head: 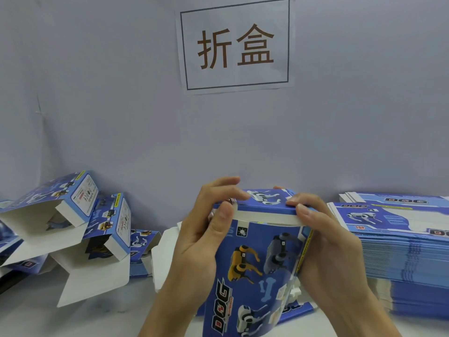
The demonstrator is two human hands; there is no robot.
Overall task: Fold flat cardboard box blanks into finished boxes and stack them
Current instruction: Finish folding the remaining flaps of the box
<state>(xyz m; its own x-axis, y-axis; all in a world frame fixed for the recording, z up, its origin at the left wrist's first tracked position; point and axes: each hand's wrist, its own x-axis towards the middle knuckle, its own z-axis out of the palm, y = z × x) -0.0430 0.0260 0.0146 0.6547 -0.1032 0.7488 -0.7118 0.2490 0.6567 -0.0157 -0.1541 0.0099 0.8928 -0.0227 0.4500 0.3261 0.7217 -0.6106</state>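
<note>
A blue cardboard box [257,268] printed with robot dogs and the word DOG stands upright in front of me, its top flap folded over with a white edge showing. My left hand [201,239] grips its left side, thumb on the front corner and fingers curled over the top. My right hand [325,251] grips the right side, fingertips pressing the top flap's right end. A tall stack of flat blue blanks [401,251] lies at the right. Folded boxes [80,215] with open white flaps lean in a loose pile at the left.
A grey-blue wall [121,105] stands close behind the white table [36,317], with a white paper sign [235,45] taped on it. More blue boxes [143,249] lie between the pile and my hands. A white flap [165,254] sticks out behind my left hand.
</note>
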